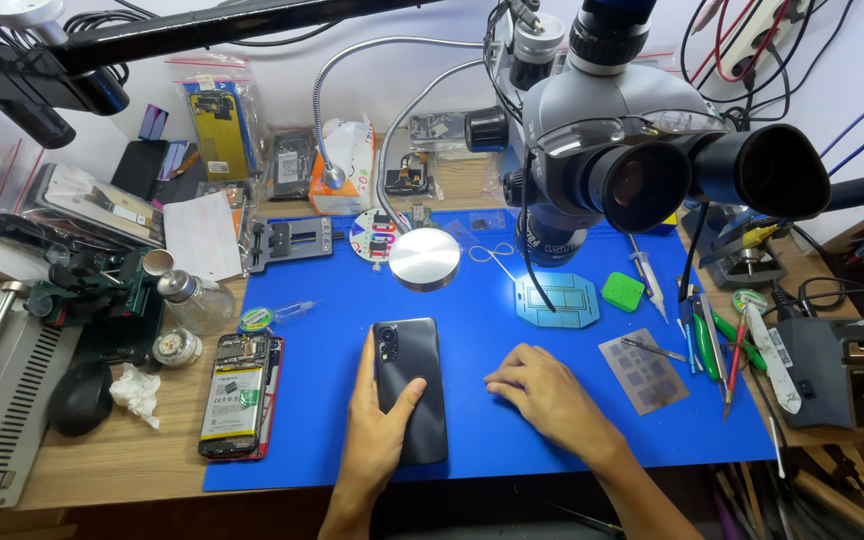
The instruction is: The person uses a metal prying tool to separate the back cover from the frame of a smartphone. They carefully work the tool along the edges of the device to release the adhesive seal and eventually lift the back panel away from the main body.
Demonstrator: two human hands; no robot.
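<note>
A dark smartphone [410,372] lies back-up on the blue work mat [492,310], near its front edge. My left hand [377,430] rests on it, fingers along its left side and thumb across its back. My right hand [542,392] lies flat on the mat just right of the phone, palm down, holding nothing. A second phone [235,395] with its back removed, battery and board showing, lies at the mat's left edge.
A stereo microscope [632,150] hangs over the mat's back right. A round metal disc [424,258], light-blue pad [556,300], green block [622,291], metal stencil [643,371], tweezers and screwdrivers [712,335] lie on the right. A glass bottle [192,297] stands left.
</note>
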